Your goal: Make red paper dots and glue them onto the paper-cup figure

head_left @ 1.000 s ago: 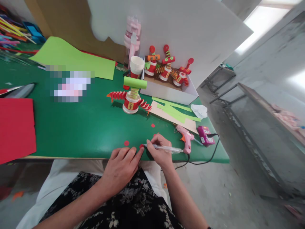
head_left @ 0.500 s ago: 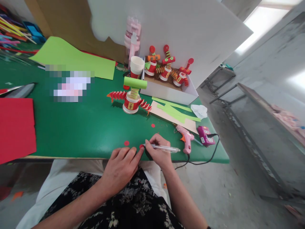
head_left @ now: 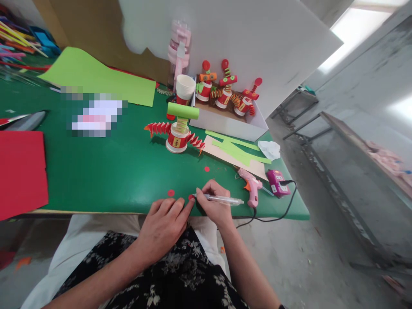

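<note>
My right hand [head_left: 214, 201] is closed in a writing grip round a clear pen [head_left: 225, 200]. The pen's tip rests on a small red paper circle [head_left: 191, 197] near the table's front edge. My left hand [head_left: 167, 225] lies on the table with its fingers close together and bent down. Its index fingertip holds the red circle against the tabletop. A second red circle [head_left: 171, 193], with a faint mark on it, lies just beyond my left fingers. Farther off lies a third red circle [head_left: 207, 169]. Past them stands a paper-cup figure [head_left: 177, 139] with folded red arms and a green roll on top.
A pink glue gun [head_left: 252, 186] and purple power block [head_left: 278, 183] lie at right, joined by a cord. Green paper strips [head_left: 234, 152] lie before a white box [head_left: 228, 124] of finished figures. Red paper [head_left: 22, 176] and scissors [head_left: 25, 122] are at left. Stacked cups [head_left: 185, 88] stand behind.
</note>
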Motion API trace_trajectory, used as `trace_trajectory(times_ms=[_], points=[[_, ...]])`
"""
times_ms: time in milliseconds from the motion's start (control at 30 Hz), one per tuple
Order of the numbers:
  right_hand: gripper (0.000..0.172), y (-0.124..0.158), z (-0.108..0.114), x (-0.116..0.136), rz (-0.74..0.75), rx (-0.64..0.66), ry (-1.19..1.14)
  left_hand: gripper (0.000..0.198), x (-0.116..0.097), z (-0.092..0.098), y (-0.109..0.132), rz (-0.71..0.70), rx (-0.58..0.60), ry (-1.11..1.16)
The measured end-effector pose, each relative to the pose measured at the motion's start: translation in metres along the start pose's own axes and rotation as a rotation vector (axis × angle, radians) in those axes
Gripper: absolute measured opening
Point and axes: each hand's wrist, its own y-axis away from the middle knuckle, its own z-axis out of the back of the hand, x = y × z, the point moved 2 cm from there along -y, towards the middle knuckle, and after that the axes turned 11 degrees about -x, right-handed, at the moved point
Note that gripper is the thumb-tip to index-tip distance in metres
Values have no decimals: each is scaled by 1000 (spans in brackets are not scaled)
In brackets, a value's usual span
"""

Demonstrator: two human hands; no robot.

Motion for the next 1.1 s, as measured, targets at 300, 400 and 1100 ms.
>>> trace_trajectory(times_ms=[300,400,1100], points=[[27,-1,2,2,-8,0,-4,33,1,-1,2,5,25,-30],[27,-1,2,1,-14,-9,3,33,1,-1,2,2,22,-26],[27,-1,1,-1,-9,-13,16,34,1,-1,3,3,18,-22]])
